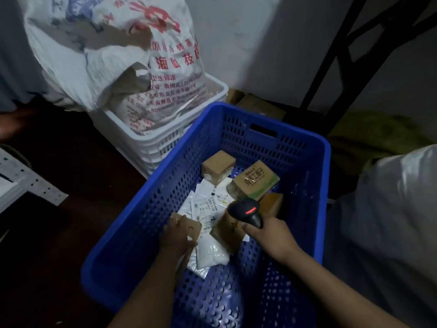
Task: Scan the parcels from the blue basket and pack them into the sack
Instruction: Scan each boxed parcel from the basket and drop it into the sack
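The blue basket (295, 143) stands in the middle and holds several parcels: cardboard boxes (218, 163) at its far end and white mailer bags (208, 204) in the centre. Inside the basket, my left hand (176, 239) grips a small brown cardboard parcel (189, 227). My right hand (269, 235) holds a black barcode scanner (248, 210) with its red light on, pointing down over the parcels. The white printed sack (99, 58) stands at the upper left, inside a white crate (153, 147).
A second white sack (397, 221) bulges at the right edge. A dark metal frame (350, 67) leans against the back wall, with cardboard (257, 102) under it. A perforated metal shelf part (28, 181) lies at the left on the dark floor.
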